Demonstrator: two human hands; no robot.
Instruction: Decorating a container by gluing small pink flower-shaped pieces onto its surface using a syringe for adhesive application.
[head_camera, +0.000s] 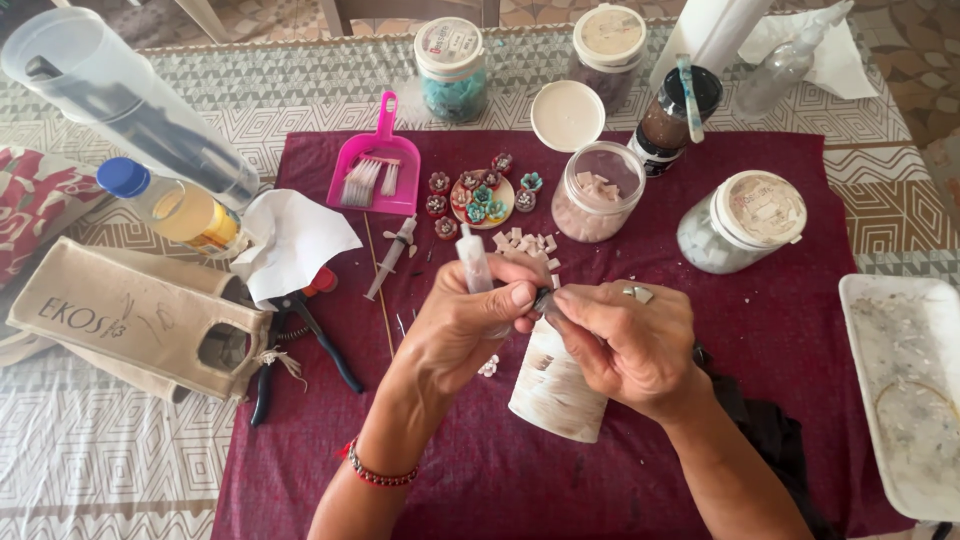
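My left hand (462, 325) is closed around a small clear tube or syringe (474, 262) whose tip points up and away. My right hand (625, 345) pinches a small dark piece (543, 299) against the left thumb, above a pale mosaic-covered cylinder (556, 390) lying on the dark red cloth (780, 330). A loose pile of small pale tile pieces (525, 243) lies just beyond the hands. Further back sits a round dish with small coloured flower-shaped pieces (480, 197).
Open jar of pinkish tiles (598, 192) with its lid (567, 115), a closed jar (741, 221), teal jar (451, 68), pink dustpan (378, 165), second syringe (392, 257), pliers (290, 345), oil bottle (175, 208), cloth bag (130, 315), white tray (905, 385) right.
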